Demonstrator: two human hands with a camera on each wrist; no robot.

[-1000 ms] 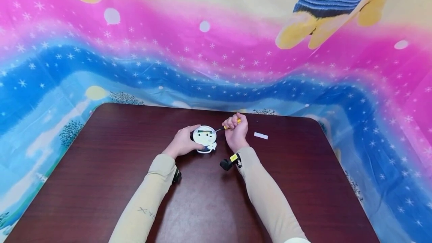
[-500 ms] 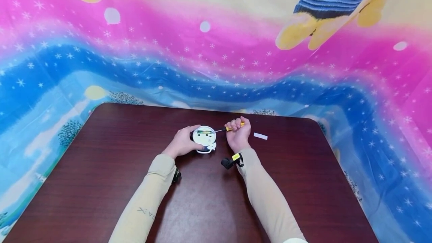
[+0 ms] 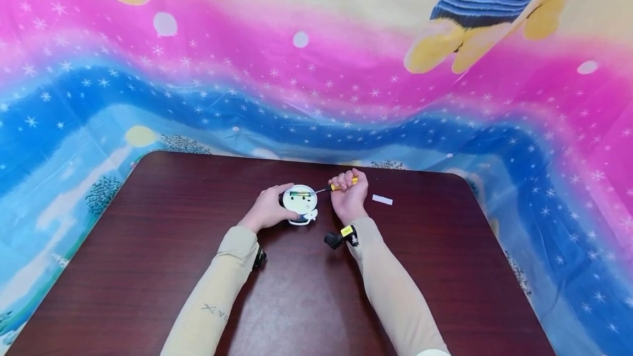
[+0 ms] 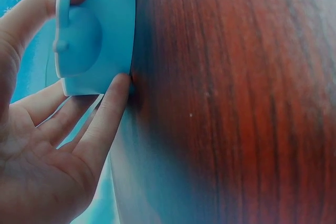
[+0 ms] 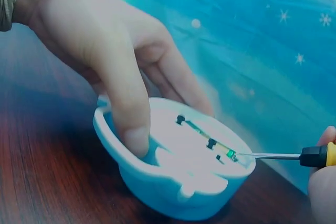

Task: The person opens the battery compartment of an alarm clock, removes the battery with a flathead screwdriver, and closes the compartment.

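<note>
A round white plastic device point(image 3: 301, 207) stands on the table with its flat face up; a loop-shaped handle point(image 4: 64, 1) shows along its side in the left wrist view. My left hand point(image 3: 267, 207) grips it from the left, thumb on the near side and fingers around the far side. In a narrow slot of the face lies a battery point(image 5: 223, 148) with a green end. My right hand point(image 3: 349, 194) holds a screwdriver point(image 5: 275, 156) by its yellow and black handle. The screwdriver's tip is right at the battery's green end.
A small white strip point(image 3: 382, 199) lies on the dark wooden table point(image 3: 435, 268) to the right of my right hand. Behind the table's far edge hangs a colourful printed cloth point(image 3: 306, 92). Each wrist carries a black camera mount point(image 3: 336, 239).
My right hand has shifted slightly right and toward me with the screwdriver, whose tip stays at the slot. The left hand and the device have kept their place.
</note>
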